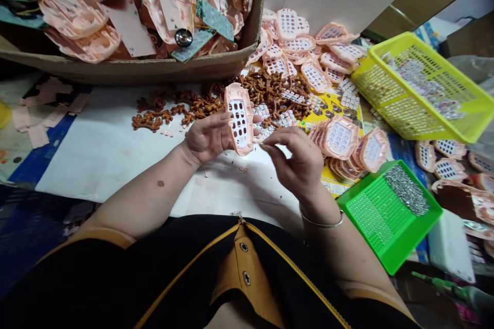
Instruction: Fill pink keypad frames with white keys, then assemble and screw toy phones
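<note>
My left hand (pixel 210 136) is closed around a pink plastic toy phone cover (pixel 240 119), held upright over the white work surface. The cover has a white panel with rows of button holes. Close to the cover's lower right edge, my right hand (pixel 295 159) pinches with thumb and forefinger. A small pink bit (pixel 258 140) shows at those fingertips, too small to name. Behind the hands lies a heap of brown antler-shaped plastic pieces (pixel 208 100), with small printed button sheets (pixel 287 118) among them. Stacked pink covers (pixel 339 136) stand right of my right hand.
A cardboard box (pixel 154 69) of pink shells and circuit boards stands at the back left. To the right are a yellow basket (pixel 409 97) of button sheets and a green basket (pixel 370 221) holding screws (pixel 405 190). More pink covers (pixel 287 25) are piled behind. A green-tipped screwdriver (pixel 443 285) lies lower right.
</note>
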`<state>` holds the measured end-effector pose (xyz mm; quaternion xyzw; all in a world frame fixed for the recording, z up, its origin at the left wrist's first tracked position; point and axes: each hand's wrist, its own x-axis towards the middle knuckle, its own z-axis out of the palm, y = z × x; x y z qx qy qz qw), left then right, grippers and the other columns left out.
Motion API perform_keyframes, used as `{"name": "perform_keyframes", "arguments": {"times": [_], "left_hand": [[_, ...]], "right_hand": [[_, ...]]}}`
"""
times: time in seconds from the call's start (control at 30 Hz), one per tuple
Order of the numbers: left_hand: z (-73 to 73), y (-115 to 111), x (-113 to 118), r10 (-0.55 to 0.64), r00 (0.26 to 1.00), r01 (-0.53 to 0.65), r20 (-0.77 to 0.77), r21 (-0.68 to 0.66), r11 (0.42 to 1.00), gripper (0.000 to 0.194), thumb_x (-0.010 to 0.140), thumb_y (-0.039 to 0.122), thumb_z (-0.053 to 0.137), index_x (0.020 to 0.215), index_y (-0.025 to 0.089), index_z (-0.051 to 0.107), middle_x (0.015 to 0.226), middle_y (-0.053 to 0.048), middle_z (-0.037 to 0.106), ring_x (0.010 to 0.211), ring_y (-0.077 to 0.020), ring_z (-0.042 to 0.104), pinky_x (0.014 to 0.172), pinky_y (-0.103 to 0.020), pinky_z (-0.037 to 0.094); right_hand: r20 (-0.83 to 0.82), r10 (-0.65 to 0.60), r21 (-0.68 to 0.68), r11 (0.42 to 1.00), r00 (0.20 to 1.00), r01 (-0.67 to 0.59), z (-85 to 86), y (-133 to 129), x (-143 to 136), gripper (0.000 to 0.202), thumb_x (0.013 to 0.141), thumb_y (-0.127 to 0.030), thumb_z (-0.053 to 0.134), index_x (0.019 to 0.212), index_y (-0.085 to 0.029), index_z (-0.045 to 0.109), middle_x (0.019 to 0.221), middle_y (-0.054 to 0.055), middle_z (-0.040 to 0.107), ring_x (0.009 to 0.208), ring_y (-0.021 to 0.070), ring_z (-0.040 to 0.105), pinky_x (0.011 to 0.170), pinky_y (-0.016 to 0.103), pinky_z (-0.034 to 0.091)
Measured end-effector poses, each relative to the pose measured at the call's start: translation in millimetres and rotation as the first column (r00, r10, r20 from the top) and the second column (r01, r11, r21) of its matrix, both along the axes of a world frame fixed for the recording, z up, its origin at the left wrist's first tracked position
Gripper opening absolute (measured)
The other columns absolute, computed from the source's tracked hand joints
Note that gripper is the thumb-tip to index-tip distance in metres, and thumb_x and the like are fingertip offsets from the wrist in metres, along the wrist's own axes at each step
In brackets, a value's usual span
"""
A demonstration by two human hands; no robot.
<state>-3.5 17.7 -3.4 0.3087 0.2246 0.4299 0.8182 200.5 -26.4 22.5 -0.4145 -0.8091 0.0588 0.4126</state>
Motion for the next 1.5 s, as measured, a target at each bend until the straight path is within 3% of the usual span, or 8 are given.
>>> {"name": "perform_keyframes", "arguments": {"times": [0.23, 0.53, 0.7, 0.8, 0.97, 1.1, 1.33, 1.5], "left_hand": [[0.1, -3.2, 3.1, -0.030, 0.999, 0.030, 0.014, -0.019, 0.999, 0.055, 0.070, 0.046, 0.071, 0.115, 0.013, 0.067, 0.122, -0.018, 0.073, 0.120, -0.0409, 0.066, 0.087, -0.050, 0.059], [-0.9, -1.6, 2.9, -0.055, 0.994, 0.060, 0.092, -0.055, 0.997, 0.063, 0.069, 0.042, 0.069, 0.124, 0.012, 0.062, 0.124, -0.018, 0.072, 0.127, -0.0416, 0.062, 0.103, -0.058, 0.050], [-1.6, -0.1, 1.7, -0.030, 0.985, 0.041, 0.170, -0.062, 0.997, 0.062, 0.074, 0.039, 0.067, 0.129, 0.012, 0.060, 0.126, -0.019, 0.071, 0.128, -0.0425, 0.061, 0.107, -0.063, 0.045], [-1.6, 0.3, 0.8, -0.041, 0.984, 0.049, 0.176, -0.042, 0.998, 0.066, 0.074, 0.039, 0.068, 0.134, 0.014, 0.058, 0.126, -0.018, 0.071, 0.126, -0.0421, 0.062, 0.105, -0.062, 0.046], [-4.8, -0.1, -0.2, -0.055, 0.985, 0.058, 0.166, -0.017, 0.998, 0.066, 0.074, 0.039, 0.070, 0.134, 0.013, 0.058, 0.128, -0.020, 0.070, 0.125, -0.0431, 0.062, 0.101, -0.062, 0.050], [-6.5, 0.5, -0.7, -0.049, 0.986, 0.052, 0.162, -0.011, 0.999, 0.064, 0.073, 0.041, 0.072, 0.129, 0.013, 0.062, 0.127, -0.020, 0.070, 0.122, -0.0433, 0.064, 0.097, -0.062, 0.053], [-4.6, 1.2, -1.5, -0.051, 0.988, 0.052, 0.149, -0.003, 0.999, 0.061, 0.072, 0.041, 0.072, 0.126, 0.012, 0.064, 0.127, -0.020, 0.070, 0.124, -0.0439, 0.063, 0.095, -0.059, 0.055], [-2.6, -0.2, -0.1, -0.044, 0.990, 0.043, 0.135, 0.012, 0.999, 0.065, 0.072, 0.041, 0.073, 0.129, 0.011, 0.063, 0.122, -0.019, 0.073, 0.120, -0.0422, 0.065, 0.090, -0.054, 0.059]], "right_hand": [[0.234, 0.097, 0.117, 0.985, 0.967, -0.127, -1.8, 0.9, -9.2, 0.015, 0.097, -0.017, 0.056, 0.095, -0.024, 0.069, 0.093, 0.005, 0.074, 0.081, 0.0164, 0.065, 0.075, 0.031, 0.051], [0.378, 0.193, 0.095, 0.965, 0.906, -0.245, 5.7, 3.4, 0.1, 0.032, 0.100, -0.048, 0.052, 0.108, -0.021, 0.067, 0.108, 0.009, 0.074, 0.100, 0.0214, 0.063, 0.087, 0.036, 0.048], [0.384, -0.061, 0.067, 0.997, 0.921, 0.038, 27.6, 56.5, 48.8, 0.026, 0.100, -0.038, 0.052, 0.111, -0.022, 0.069, 0.104, 0.010, 0.072, 0.096, 0.0238, 0.064, 0.086, 0.040, 0.048], [0.596, -0.207, -0.047, 0.955, 0.776, 0.291, 32.8, 101.1, 81.0, 0.025, 0.091, -0.030, 0.060, 0.109, -0.020, 0.073, 0.100, 0.012, 0.071, 0.092, 0.0269, 0.063, 0.080, 0.042, 0.048], [0.876, -0.104, -0.132, 0.887, 0.472, 0.442, 15.4, 148.8, 84.4, 0.039, 0.081, -0.023, 0.061, 0.119, -0.014, 0.071, 0.106, 0.017, 0.071, 0.089, 0.0272, 0.062, 0.072, 0.038, 0.044], [0.904, -0.044, -0.181, 0.862, 0.426, 0.473, 8.2, 155.4, 72.6, 0.029, 0.081, -0.018, 0.055, 0.102, -0.015, 0.075, 0.096, 0.017, 0.074, 0.081, 0.0252, 0.064, 0.066, 0.036, 0.041], [0.206, -0.353, -0.405, 0.818, 0.913, 0.408, 22.7, 126.6, 85.6, 0.018, 0.081, -0.029, 0.063, 0.091, -0.021, 0.074, 0.077, 0.005, 0.072, 0.070, 0.0182, 0.064, 0.066, 0.034, 0.050], [-0.351, -0.332, -0.514, 0.850, 0.875, 0.116, 11.5, 76.6, 75.7, 0.025, 0.077, -0.042, 0.075, 0.089, -0.022, 0.069, 0.077, 0.001, 0.071, 0.064, 0.0148, 0.066, 0.066, 0.035, 0.059]]}}
